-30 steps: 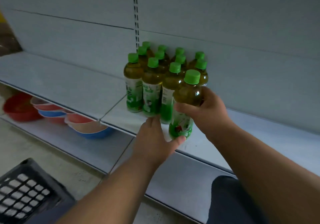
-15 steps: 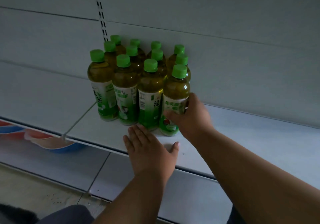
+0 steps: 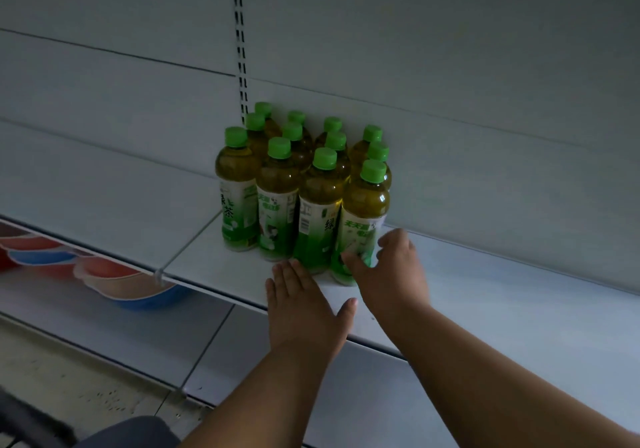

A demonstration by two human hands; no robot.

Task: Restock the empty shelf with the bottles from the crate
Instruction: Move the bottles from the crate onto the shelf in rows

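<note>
Several green-tea bottles (image 3: pixel 277 188) with green caps stand in tight rows at the back of the white shelf (image 3: pixel 502 295), beside the slotted upright. The front right bottle (image 3: pixel 365 205) stands upright in line with the front row. My right hand (image 3: pixel 391 274) is just to its right and front, fingers loosened and spread, with the thumb still touching the bottle's lower label. My left hand (image 3: pixel 304 305) lies flat, palm down, on the shelf's front edge, its fingertips close to the front bottles. A dark corner at the bottom left (image 3: pixel 24 423) may be the crate.
Stacked red and blue plastic basins (image 3: pixel 138 292) sit on the lower shelf at the left. The shelf to the right of the bottles is bare white board. A slotted metal upright (image 3: pixel 240 49) runs up the back wall. My knee (image 3: pixel 131 433) shows at the bottom.
The right hand set the bottle down at the front right of the group and has loosened its grip. The left hand stayed flat on the shelf edge. The view shifted right and closer.
</note>
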